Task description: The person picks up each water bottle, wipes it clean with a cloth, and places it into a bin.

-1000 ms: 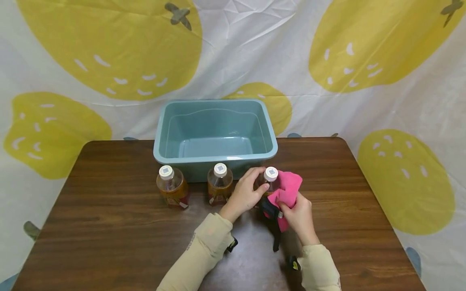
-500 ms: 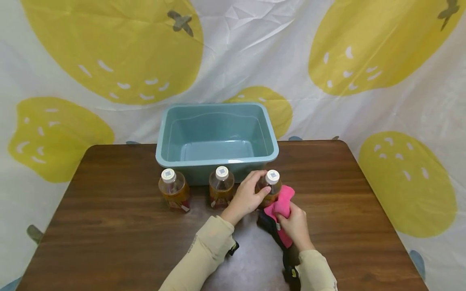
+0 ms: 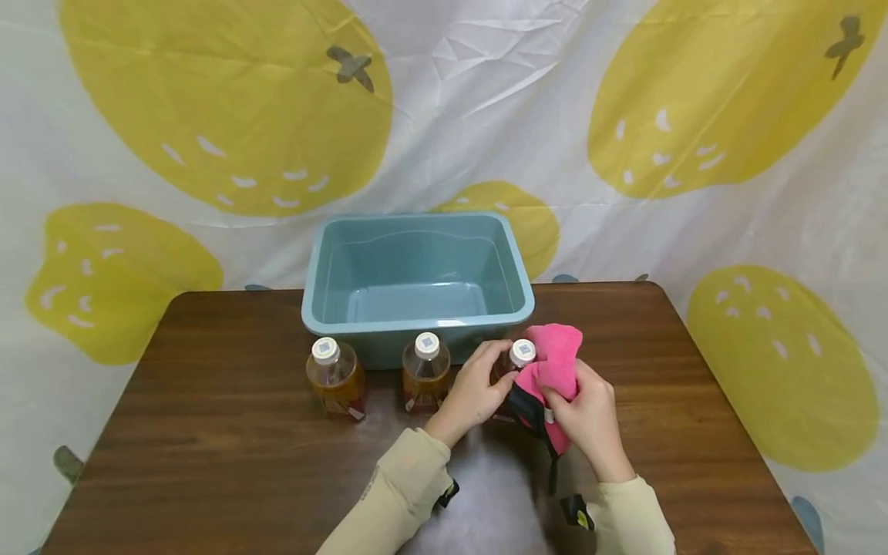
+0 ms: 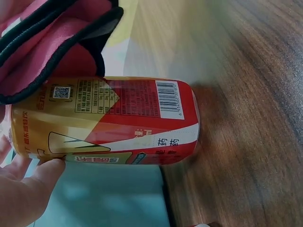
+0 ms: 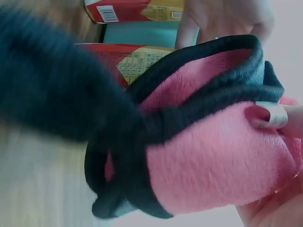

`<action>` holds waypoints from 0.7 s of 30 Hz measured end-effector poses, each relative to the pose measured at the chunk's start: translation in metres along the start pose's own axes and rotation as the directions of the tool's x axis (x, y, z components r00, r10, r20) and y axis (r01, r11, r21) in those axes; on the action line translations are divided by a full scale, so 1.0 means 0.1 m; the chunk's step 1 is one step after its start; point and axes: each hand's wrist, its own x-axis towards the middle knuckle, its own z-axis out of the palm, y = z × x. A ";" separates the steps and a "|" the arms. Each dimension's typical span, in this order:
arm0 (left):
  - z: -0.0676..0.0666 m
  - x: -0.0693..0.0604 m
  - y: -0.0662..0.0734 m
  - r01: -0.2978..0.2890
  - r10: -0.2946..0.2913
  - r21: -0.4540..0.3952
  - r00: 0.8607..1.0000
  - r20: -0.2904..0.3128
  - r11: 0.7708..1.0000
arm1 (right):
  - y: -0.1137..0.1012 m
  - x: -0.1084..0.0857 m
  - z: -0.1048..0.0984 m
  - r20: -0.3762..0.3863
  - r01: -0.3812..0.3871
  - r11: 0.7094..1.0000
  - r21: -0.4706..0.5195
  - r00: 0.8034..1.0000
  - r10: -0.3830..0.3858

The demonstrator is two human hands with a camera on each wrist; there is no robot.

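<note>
My left hand (image 3: pixel 475 395) holds the right-hand bottle by its left side, thumb in front and fingers behind. That bottle (image 4: pixel 128 123) has a gold and red label and a white cap (image 3: pixel 523 352), and stands upright on the table. My right hand (image 3: pixel 591 412) grips a bunched pink cloth (image 3: pixel 555 358) with black edging, which lies against the bottle's upper right side. In the right wrist view the folded cloth (image 5: pixel 213 156) covers much of the bottle, and a white tag shows near the fingers. Part of the label is hidden behind the cloth.
Two like bottles stand upright to the left, a middle bottle (image 3: pixel 426 378) and a far-left bottle (image 3: pixel 336 381). Behind them sits a light blue plastic tub (image 3: pixel 416 325) on the brown wooden table (image 3: pixel 229 439). A lemon-print curtain (image 3: pixel 444 139) hangs at the back.
The right hand has moved the pink cloth down the bottle's side and back up to its upper right. The left hand has kept its hold. The head view has tilted slightly upward.
</note>
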 end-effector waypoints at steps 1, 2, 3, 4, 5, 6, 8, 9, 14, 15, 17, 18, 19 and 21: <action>0.01 0.00 0.00 -0.005 0.005 0.002 1.000 -0.003 1.000 | -0.01 0.02 0.00 0.005 0.002 1.000 -0.004 1.000 -0.002; 0.01 0.00 -0.01 -0.010 0.010 0.005 1.000 -0.007 1.000 | -0.02 0.02 0.00 0.010 -0.002 1.000 -0.006 1.000 0.002; 0.02 0.00 -0.01 -0.014 0.014 0.005 1.000 -0.006 1.000 | -0.02 0.03 0.00 0.013 -0.010 1.000 -0.010 1.000 0.010; 0.02 0.00 -0.01 -0.014 0.014 0.004 1.000 -0.005 1.000 | -0.02 0.02 0.01 0.016 -0.031 0.999 -0.009 0.999 0.031; 0.03 0.00 -0.01 -0.011 0.011 0.005 1.000 -0.002 1.000 | -0.01 0.01 0.01 0.023 -0.060 0.998 -0.001 0.998 0.060; 0.03 0.00 -0.01 -0.008 0.008 0.005 1.000 0.001 1.000 | 0.00 -0.01 0.01 0.029 -0.093 0.996 0.010 0.995 0.093; 0.04 -0.01 -0.01 -0.003 0.003 0.003 1.000 0.008 1.000 | 0.02 -0.05 0.01 0.041 -0.149 0.989 0.024 0.988 0.148; 0.04 -0.02 -0.01 -0.001 0.001 0.004 1.000 0.010 1.000 | 0.03 -0.08 0.01 0.046 -0.173 0.984 0.030 0.984 0.171; 0.05 -0.02 -0.01 -0.005 0.005 -0.003 1.000 0.000 1.000 | 0.09 -0.16 0.02 0.049 -0.202 0.979 0.036 0.979 0.200; 0.05 -0.02 -0.01 -0.005 0.005 -0.006 1.000 -0.005 1.000 | 0.11 -0.17 0.03 0.049 -0.199 0.979 0.035 0.979 0.197; 0.04 -0.02 -0.01 -0.006 0.006 -0.010 1.000 -0.011 1.000 | 0.15 -0.19 0.06 0.050 -0.183 0.982 0.034 0.982 0.181; 0.03 -0.01 -0.01 -0.008 0.008 -0.007 1.000 -0.016 1.000 | 0.17 -0.20 0.08 0.055 -0.174 0.984 0.031 0.984 0.172; 0.03 -0.01 -0.01 -0.006 0.006 -0.012 1.000 -0.019 1.000 | 0.21 -0.21 0.11 0.065 -0.163 0.986 0.024 0.985 0.161; 0.02 0.00 -0.01 -0.008 0.008 -0.008 1.000 -0.023 1.000 | 0.29 -0.25 0.18 0.091 -0.144 0.990 -0.001 0.986 0.143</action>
